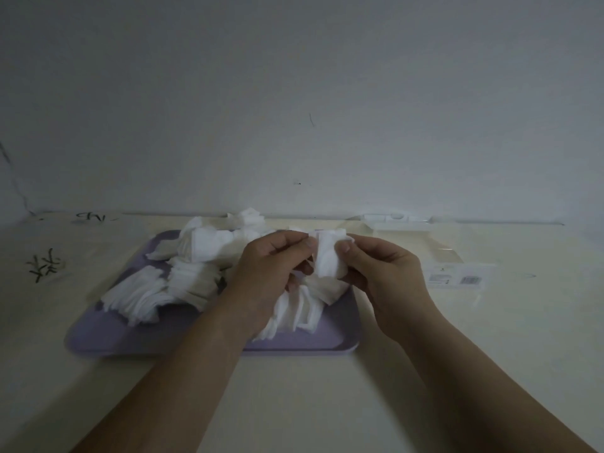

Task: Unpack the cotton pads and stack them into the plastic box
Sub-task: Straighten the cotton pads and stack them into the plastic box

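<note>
Both forearms reach in from the near edge and meet above the right half of the flat lavender rectangular tray. The left hand shows its back to the camera, thumb and curled fingers pinching one side of a small stack of white square cotton pads. The right hand pinches the other side, so the stack stands upright between them, lifted off the tray, with both thumbs near its top. Below and to the left, a loose heap of white cotton pads covers most of the tray, and a few spill past its far rim toward the pale grey wall. The tray rests on the cream table. The clear plastic box lies at the table's far edge by the wall, right of the tray and apart from the hands — its details are too faint to read. A clear plastic wrapper with a barcode label lies flat just right of the right hand — a wide stretch of table surface shows in front of the tray and further right.
</note>
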Action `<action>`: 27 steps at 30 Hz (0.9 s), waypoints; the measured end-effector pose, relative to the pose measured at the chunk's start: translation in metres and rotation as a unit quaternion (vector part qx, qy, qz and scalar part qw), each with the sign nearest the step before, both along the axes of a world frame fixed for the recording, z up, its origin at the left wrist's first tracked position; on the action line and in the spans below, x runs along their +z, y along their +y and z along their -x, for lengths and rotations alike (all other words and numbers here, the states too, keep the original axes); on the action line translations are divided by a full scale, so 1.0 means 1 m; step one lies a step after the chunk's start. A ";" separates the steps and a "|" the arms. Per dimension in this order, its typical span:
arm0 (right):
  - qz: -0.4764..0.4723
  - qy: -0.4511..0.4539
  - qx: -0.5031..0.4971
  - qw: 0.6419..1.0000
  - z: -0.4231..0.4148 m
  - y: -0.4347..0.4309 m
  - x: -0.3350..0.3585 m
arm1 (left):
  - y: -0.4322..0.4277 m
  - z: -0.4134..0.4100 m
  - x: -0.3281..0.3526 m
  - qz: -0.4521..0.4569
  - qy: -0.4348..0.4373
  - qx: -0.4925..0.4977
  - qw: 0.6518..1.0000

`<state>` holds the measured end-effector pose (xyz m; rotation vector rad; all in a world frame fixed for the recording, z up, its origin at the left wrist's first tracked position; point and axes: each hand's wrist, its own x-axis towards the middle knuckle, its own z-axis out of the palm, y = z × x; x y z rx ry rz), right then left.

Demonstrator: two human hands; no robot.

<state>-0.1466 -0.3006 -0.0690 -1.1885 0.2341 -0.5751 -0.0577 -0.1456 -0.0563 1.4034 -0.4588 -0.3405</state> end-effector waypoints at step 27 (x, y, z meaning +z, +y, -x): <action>0.023 0.021 0.042 0.999 0.004 0.010 0.005 | -0.003 0.003 -0.003 -0.069 -0.126 0.073 0.987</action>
